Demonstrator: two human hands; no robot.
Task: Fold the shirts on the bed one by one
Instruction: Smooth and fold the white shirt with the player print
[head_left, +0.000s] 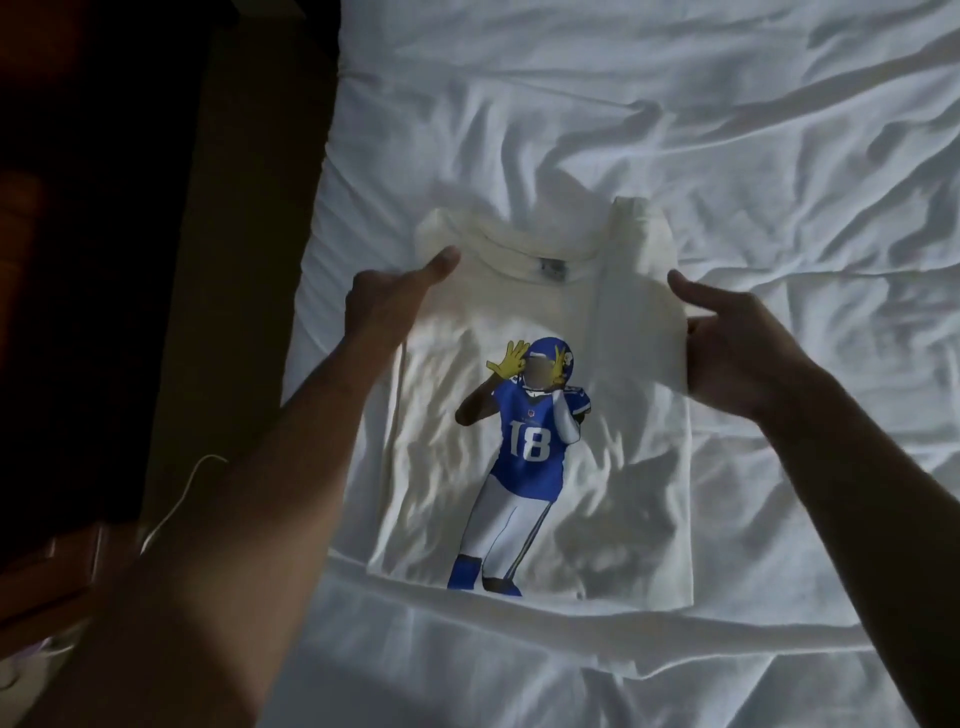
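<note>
A cream T-shirt (519, 322) lies flat on the bed, collar away from me, with a print of a football player in a blue number 18 jersey. Its right side is folded inward as a long strip. My left hand (384, 306) grips the shirt's left shoulder edge, thumb on top near the collar. My right hand (737, 343) pinches the folded right edge, thumb on top and fingers under the cloth.
The bed's white sheet (727, 130) is rumpled all around the shirt. The mattress edge runs along the left, with dark floor and furniture (104, 260) beyond it. A thin white cable (182, 493) lies there.
</note>
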